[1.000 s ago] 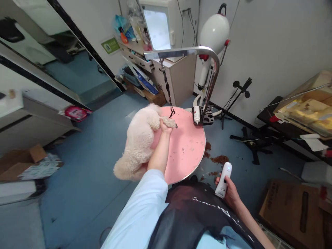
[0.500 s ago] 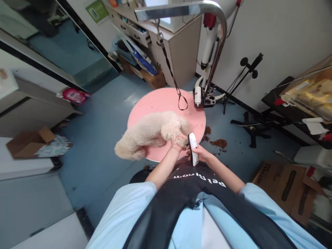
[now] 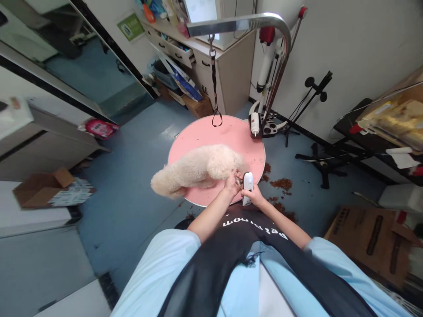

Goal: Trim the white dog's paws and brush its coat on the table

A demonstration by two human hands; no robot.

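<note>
A cream, curly-coated dog (image 3: 201,165) is on a round pink grooming table (image 3: 228,132), its body stretched from left to right. My left hand (image 3: 233,182) is closed around one of the dog's paws, near the table's front right edge. In my right hand (image 3: 255,195) is a white electric clipper (image 3: 247,182), held upright with its head close beside that paw. Whether the blade touches the paw I cannot tell. The paw itself is mostly hidden by my left fingers.
A metal grooming arm (image 3: 238,24) reaches over the table with a black loop leash (image 3: 215,92) hanging from it. A tool holder with a white bottle (image 3: 254,124) is fixed at the right rim. Brown hair clippings (image 3: 281,183) lie on the floor; a cardboard box (image 3: 366,242) stands right.
The clipper has turned so its white face shows more to me. My left hand has shifted slightly right with the paw. The hanging leash has swung left.
</note>
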